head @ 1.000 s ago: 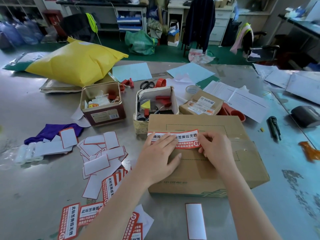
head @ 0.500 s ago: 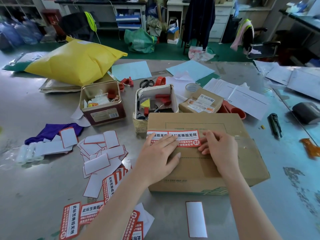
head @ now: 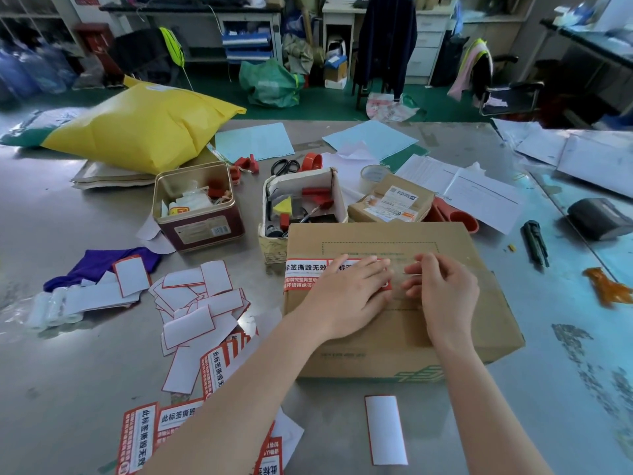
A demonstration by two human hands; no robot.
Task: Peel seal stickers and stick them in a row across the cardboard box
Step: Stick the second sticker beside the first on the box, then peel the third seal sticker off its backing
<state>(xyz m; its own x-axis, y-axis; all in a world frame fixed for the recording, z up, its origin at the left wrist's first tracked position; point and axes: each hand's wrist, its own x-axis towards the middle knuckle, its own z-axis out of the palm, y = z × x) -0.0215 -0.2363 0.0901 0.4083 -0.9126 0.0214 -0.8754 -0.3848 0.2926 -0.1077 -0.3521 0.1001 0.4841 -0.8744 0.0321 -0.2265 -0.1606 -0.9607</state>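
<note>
A brown cardboard box [head: 376, 234] lies on the grey table in front of me. Two red-and-white seal stickers sit side by side on its top near the left edge. The first sticker [head: 305, 274] shows fully. The second sticker [head: 386, 285] is mostly hidden under my left hand [head: 346, 293], which lies flat on it. My right hand [head: 442, 289] hovers just right of that sticker with fingers loosely curled and nothing in them. Unpeeled stickers [head: 140, 437] lie at the near left. A white backing strip [head: 385, 430] lies in front of the box.
Peeled backing papers [head: 195, 296] pile up left of the box. Behind it stand a tin [head: 197, 207], a small open box of tools [head: 301, 204] and a small parcel [head: 390, 200]. A yellow bag [head: 137, 132] lies far left, paper sheets [head: 479, 193] and a dark tool [head: 534, 241] on the right.
My left hand has slid to the right along the second sticker. My right hand has come off the sticker's right end and its fingers have curled.
</note>
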